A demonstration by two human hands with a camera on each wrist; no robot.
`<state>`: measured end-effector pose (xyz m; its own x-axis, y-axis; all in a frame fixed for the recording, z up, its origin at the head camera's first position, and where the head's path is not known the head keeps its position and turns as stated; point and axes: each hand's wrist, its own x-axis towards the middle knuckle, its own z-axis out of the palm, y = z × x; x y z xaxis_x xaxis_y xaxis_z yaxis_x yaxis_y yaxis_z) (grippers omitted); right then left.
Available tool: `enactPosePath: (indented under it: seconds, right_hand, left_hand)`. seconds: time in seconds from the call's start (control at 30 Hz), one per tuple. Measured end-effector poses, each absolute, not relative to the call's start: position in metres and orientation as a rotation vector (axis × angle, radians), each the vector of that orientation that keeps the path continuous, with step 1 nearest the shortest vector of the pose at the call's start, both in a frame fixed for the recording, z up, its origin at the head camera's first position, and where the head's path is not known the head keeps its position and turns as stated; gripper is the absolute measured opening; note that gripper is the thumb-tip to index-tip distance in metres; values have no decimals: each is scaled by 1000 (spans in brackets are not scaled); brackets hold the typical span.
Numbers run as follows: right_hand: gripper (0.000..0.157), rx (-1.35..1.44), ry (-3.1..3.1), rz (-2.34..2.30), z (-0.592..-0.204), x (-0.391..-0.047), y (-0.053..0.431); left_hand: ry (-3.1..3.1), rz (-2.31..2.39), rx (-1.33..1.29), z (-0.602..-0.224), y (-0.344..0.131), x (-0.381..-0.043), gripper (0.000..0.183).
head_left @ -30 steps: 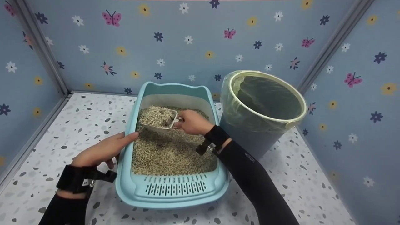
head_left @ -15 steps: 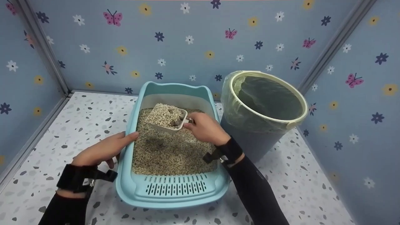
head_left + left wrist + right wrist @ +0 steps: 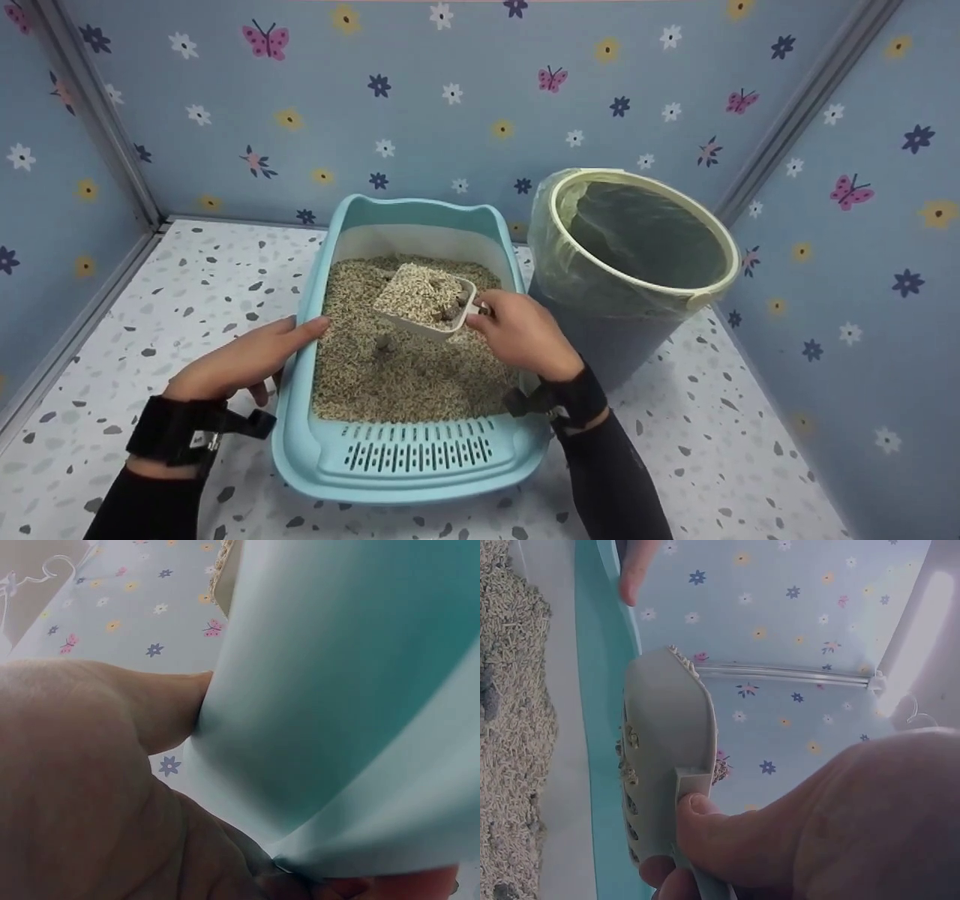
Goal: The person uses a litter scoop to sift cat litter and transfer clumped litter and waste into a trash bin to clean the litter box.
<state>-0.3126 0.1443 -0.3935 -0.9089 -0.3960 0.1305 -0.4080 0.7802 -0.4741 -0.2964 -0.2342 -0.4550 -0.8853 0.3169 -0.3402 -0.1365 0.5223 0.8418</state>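
A light blue litter box (image 3: 296, 420) holds tan pellet litter (image 3: 360, 397). My right hand (image 3: 521, 330) grips the short handle of a pale slotted litter scoop (image 3: 427, 328), which is heaped with pellets and a few grey clumps (image 3: 452, 310). The scoop hangs over the litter; in the right wrist view the thumb presses the base of its handle (image 3: 697, 778). My left hand (image 3: 240, 360) holds the box's left side, thumb over the rim. In the left wrist view its fingers reach beneath the box's lip, partly hidden.
A dark bin (image 3: 600, 330) with a cream rim and a translucent yellowish liner (image 3: 559, 247) stands close to the box's right side. Flower-patterned panels (image 3: 450, 135) enclose the back and both sides. The speckled surface (image 3: 187, 277) extends around the box.
My right hand has drawn the loaded scoop to the right and toward me over the litter. A grey clump now shows on the litter behind it. The left hand stays on the rim.
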Motion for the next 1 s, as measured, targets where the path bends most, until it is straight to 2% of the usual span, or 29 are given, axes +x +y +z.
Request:
enactPosePath:
  seconds: [0.37,0.67,1.0]
  right_hand:
    - [22,594,-2944,854,-389,-307,158]
    - [15,640,-2934,846,-386,-308,161]
    - [18,632,-2947,826,-385,-306,162]
  left_hand:
    - [2309,1324,136,-454,-234,-294,76]
    - [2307,1334,131,-453,-234,-291,79]
    - [2320,1328,155,-452,-233,-293,78]
